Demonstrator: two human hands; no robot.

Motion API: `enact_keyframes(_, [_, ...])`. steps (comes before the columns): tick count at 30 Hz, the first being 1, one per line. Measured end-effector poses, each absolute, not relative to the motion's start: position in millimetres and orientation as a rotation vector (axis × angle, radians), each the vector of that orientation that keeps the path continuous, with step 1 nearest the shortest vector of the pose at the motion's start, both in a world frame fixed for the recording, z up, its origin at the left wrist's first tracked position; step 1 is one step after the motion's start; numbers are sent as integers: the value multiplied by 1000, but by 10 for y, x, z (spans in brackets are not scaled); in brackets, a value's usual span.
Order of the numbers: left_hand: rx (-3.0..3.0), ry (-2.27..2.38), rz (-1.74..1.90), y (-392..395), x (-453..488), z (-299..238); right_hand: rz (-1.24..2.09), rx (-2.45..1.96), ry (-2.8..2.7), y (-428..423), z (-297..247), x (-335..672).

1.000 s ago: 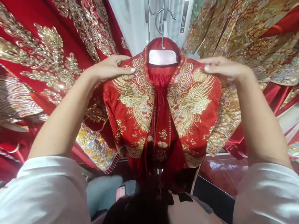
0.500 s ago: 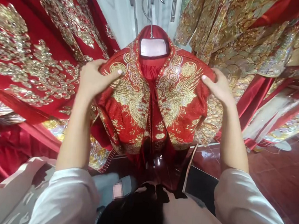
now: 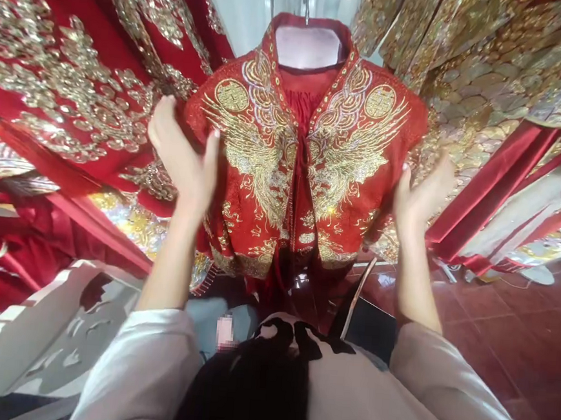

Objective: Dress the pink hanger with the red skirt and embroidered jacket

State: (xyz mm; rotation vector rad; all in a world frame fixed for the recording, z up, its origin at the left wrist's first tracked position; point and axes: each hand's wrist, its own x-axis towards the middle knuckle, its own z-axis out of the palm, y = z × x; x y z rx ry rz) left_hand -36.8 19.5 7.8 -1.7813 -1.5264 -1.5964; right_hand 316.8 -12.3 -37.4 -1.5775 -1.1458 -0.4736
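A red jacket (image 3: 293,166) with gold phoenix embroidery hangs on a hanger (image 3: 307,44) straight ahead of me, its front facing me. My left hand (image 3: 185,157) is raised at the jacket's left edge, palm toward the cloth, fingers stretched upward and open. My right hand (image 3: 420,195) is up at the jacket's right edge, palm inward, fingers extended. Neither hand grips the fabric; each stands beside a sleeve edge, close to or just brushing it.
More red and gold embroidered garments (image 3: 66,96) hang close on the left, and gold-scaled ones (image 3: 495,78) on the right. A dark red tiled floor (image 3: 518,339) lies at lower right. A pale wall (image 3: 243,6) shows behind the hanger.
Both hands slid down from the jacket's shoulders to its sides and opened, letting go of the cloth. The view tilted, so the jacket sits higher in the frame.
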Motion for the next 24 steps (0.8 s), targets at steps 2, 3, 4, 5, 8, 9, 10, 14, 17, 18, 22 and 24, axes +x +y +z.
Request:
enact_keyframes(2, [-1738, -1537, -1593, 24, -105, -349, -529, -1506, -1118, -270, -625, 2731])
enact_keyframes(3, [-1804, -1580, -1552, -41, 43, -590, -493, -1517, -1183, -313, -770, 2514])
enact_keyframes(4, [-1878, -1636, -1492, -82, 186, -831, -422, -1560, -1304, -324, -915, 2323])
enact_keyframes(5, [-1909, -1713, -1433, -101, 308, -1057, -352, -1615, -1397, -301, -1052, 2176])
enact_keyframes(8, [-1874, -1862, -1325, -72, 438, -1527, -229, -1700, -1463, -110, -1340, 2070])
enact_keyframes(9, [-1871, -1860, -1321, -61, 396, -1603, -213, -1672, -1466, -48, -1388, 2131])
enact_keyframes(10, [-1883, -1840, -1335, -62, 320, -1646, -192, -1617, -1475, -8, -1414, 2215])
enact_keyframes(14, [-1919, -1873, -1549, -261, -3, -1649, -20, -1475, -1395, -192, -1371, 2424])
enact_keyframes(17, [-1802, -1996, -1796, -614, 86, -1564, 43, -1445, -1251, -674, -1215, 2222])
enact_keyframes(18, [-1785, -1975, -1862, -743, 192, -1519, 62, -1377, -1268, -850, -1144, 2106])
enact_keyframes(22, [-2000, -1734, -1869, -995, 686, -1344, 212, -1109, -1402, -1158, -908, 1688])
enact_keyframes(24, [-2161, -1742, -1667, -856, 810, -1337, 305, -1149, -1370, -951, -903, 1600])
